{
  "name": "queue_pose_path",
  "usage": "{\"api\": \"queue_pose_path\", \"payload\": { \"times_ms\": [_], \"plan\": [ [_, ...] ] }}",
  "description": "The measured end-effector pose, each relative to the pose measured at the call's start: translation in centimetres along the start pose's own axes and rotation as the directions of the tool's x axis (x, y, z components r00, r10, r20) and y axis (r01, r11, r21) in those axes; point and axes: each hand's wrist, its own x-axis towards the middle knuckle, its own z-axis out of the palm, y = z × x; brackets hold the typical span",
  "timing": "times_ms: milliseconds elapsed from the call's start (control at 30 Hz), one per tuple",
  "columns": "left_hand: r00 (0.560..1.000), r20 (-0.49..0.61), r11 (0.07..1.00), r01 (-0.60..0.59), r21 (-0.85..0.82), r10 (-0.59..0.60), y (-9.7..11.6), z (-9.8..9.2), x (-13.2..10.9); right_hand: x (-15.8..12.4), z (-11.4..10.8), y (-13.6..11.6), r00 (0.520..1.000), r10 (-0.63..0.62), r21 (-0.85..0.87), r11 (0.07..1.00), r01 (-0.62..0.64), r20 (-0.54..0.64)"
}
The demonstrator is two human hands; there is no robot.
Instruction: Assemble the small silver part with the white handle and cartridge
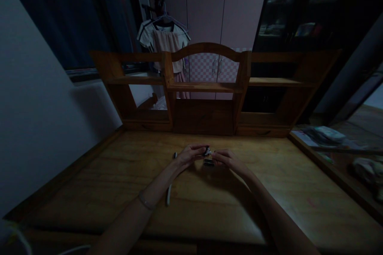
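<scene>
Over the middle of the wooden desk, my left hand pinches a small dark piece with a shiny metallic part. It is too small and dim to name. My right hand closes its fingertips at the other side of this piece; what lies between them I cannot make out. Just below the hands is a small dark object with a pale edge. A thin pale strip runs beneath my left forearm, and a dark-tipped end shows beyond it.
The wooden desk has a shelf unit along its back edge. A white wall borders the left side. To the right, past the desk's raised edge, are plastic-wrapped items. A white cable shows at bottom left.
</scene>
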Motion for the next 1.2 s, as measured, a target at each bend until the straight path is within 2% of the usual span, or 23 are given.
{"api": "queue_pose_path", "payload": {
  "times_ms": [267, 600, 700, 867, 1100, 1200],
  "plan": [
    [1.0, -0.026, 0.999, -0.001, 0.052, 0.002, -0.1, 0.0, 0.1, -0.1, -0.1, -0.4, 0.999, 0.049, 0.001, 0.999, -0.049, -0.004],
    [1.0, 0.001, 0.999, 0.02, 0.043, -0.02, -0.3, -0.2, 0.1, -0.4, -0.4, 0.3, 0.984, 0.048, 0.051, 0.997, -0.057, 0.171],
    [1.0, 0.002, 0.998, 0.025, 0.053, -0.025, -0.2, -0.1, 0.0, -0.6, -0.5, 0.3, 0.98, 0.07, 0.059, 0.995, -0.082, 0.188],
    [0.999, -0.012, 0.996, 0.03, 0.083, -0.03, -0.2, 0.0, 0.0, -0.6, -0.5, 0.2, 0.981, 0.091, 0.022, 0.995, -0.096, 0.172],
    [0.996, -0.086, 0.983, 0.005, 0.184, 0.011, -0.4, 0.0, 0.5, -0.3, -0.3, 0.8, 0.995, 0.065, -0.053, 0.997, -0.061, 0.08],
    [0.997, -0.071, 0.989, 0.023, 0.149, -0.013, -0.3, 0.2, 0.4, -0.3, -0.4, 0.8, 0.994, 0.055, -0.054, 0.997, -0.051, 0.089]
  ]
}}
